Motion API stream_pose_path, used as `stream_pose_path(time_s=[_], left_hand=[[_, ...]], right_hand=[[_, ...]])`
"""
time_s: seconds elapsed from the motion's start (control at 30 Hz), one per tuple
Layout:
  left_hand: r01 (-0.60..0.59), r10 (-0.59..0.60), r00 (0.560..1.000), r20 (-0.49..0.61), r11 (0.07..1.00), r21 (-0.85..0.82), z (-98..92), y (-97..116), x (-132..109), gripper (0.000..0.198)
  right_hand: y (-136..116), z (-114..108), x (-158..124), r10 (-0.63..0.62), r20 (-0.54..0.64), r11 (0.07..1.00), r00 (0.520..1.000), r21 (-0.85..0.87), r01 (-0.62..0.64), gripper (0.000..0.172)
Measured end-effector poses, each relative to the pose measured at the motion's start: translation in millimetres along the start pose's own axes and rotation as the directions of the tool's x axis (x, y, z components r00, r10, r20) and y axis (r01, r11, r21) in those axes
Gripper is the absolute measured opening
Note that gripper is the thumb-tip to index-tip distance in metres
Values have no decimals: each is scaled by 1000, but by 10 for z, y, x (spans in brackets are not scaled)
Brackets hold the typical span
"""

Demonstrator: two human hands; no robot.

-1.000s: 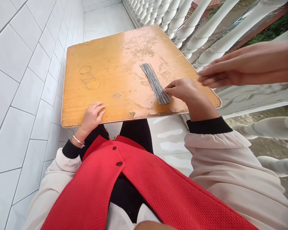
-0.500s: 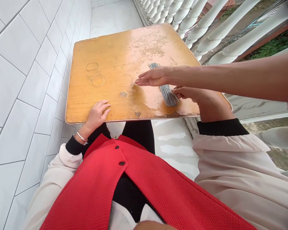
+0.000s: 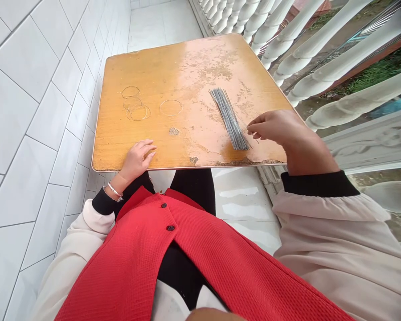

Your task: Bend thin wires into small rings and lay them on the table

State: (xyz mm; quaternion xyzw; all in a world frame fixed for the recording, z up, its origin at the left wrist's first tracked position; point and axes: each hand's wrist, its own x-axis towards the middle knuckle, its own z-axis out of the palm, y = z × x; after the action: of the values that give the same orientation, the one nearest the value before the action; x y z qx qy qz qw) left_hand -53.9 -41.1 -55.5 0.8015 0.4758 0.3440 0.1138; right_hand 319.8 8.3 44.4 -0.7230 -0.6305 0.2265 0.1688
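Note:
A bundle of thin grey metal wires (image 3: 229, 119) lies on the worn wooden table (image 3: 147, 67). At its right side my right hand (image 3: 274, 127) is closed in a pinch on a single thin wire, which slants just apart from the bundle. My left hand (image 3: 139, 157) rests on the table's near edge, fingers loosely bent and apart, holding nothing. Between the hands and farther back lies one wire ring (image 3: 171, 108). Several more wire rings (image 3: 137, 112) overlap at the left of the tabletop.
White tiled wall (image 3: 26, 116) runs along the left. White balusters (image 3: 297, 58) stand along the right, close to the table's far right edge. The tabletop has peeled patches (image 3: 194, 160) along its near edge.
Another person's arm, which reached in from the right over the bundle, has left the view, uncovering the single ring. My right hand has shifted slightly right, drawing a wire from the bundle.

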Motion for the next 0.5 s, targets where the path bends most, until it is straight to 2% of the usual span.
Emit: stream_pose_path(time_s=[0.13,0.23,0.33,0.5], left_hand=[[-8,8,1000,-8,1000,2,7,-11,2,21],[-2,2,1000,-3,1000,3,-1,0,2,21],[13,-13,1000,8,1000,4,-17,23,-4,21],[14,-13,1000,9,1000,-3,-35,54,-8,21]], right_hand=[[-8,131,145,108,93,983,990,-161,-92,14],[-57,239,263,172,167,948,971,-297,-117,18],[-61,272,285,184,174,935,967,-336,-118,18],[-137,211,214,290,142,918,947,-322,-233,18]])
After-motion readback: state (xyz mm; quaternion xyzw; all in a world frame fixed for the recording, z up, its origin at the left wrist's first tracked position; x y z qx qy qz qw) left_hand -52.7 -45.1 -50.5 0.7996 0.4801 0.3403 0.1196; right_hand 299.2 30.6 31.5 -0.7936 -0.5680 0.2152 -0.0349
